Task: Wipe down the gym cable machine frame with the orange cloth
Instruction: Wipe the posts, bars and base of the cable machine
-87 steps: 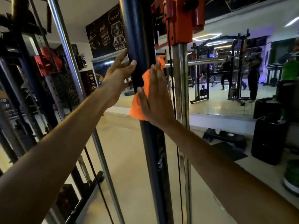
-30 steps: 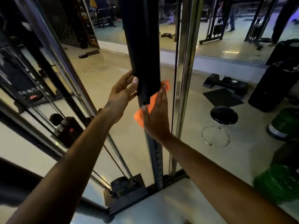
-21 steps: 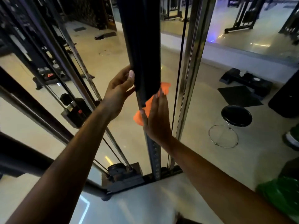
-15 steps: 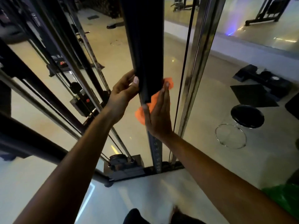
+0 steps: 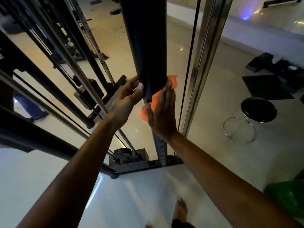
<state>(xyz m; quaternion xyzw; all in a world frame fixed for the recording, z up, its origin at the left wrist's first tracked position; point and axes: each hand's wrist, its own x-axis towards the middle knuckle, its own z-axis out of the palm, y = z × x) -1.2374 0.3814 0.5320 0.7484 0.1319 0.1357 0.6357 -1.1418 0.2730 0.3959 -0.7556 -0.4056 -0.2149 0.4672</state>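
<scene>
Head view: my right hand (image 5: 162,112), fingers straight, presses the crumpled orange cloth (image 5: 155,99) flat against the right face of the black square steel upright post (image 5: 146,46) of the cable machine. My left hand (image 5: 126,97) curls round the post's left edge, level with the cloth. The post's long axis runs vertically, down to the black base plate (image 5: 139,163). I judge the wipe midway: the perforated stretch below the cloth remains, and the chrome guide rod (image 5: 205,55) right of the post looks untouched.
</scene>
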